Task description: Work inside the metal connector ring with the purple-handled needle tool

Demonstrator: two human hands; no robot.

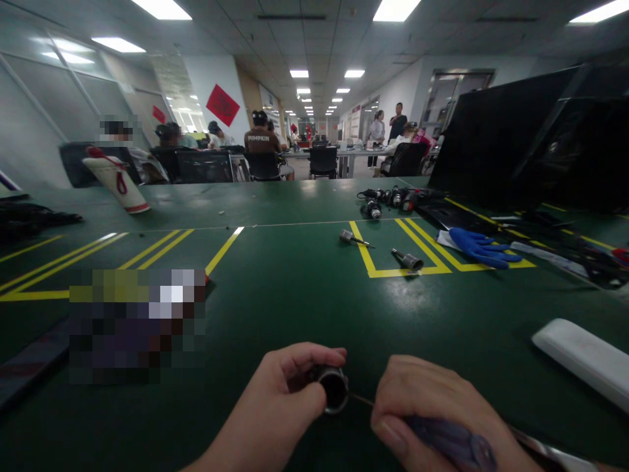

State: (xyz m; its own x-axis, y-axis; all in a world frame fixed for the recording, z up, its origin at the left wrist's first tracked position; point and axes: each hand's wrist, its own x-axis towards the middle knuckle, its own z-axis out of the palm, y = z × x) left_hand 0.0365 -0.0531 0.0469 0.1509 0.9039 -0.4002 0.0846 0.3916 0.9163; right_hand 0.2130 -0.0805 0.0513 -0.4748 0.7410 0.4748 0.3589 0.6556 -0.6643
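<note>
My left hand [289, 400] is closed around a short hollow metal cylinder [334, 392], with its dark round opening turned towards me and to the right. My right hand [432, 406] grips a screwdriver by its dark bluish-purple handle [449, 438]. The thin metal shaft [361, 398] points left, and its end is at the cylinder's right rim; whether it touches the rim I cannot tell. Farther off on the green table [289, 282] lie two metal pieces, each with a cup-like end and a narrow stem: one piece [348, 237] and a second piece [407, 260].
Beyond them lies a cluster of dark metal parts [388, 198]. To the right are a blue glove [479, 248], a long white object [584, 360] and large black panels [506, 131]. A blurred-out item [137, 321] is at left, with a cream-and-red container [118, 180] behind. Several people sit in back.
</note>
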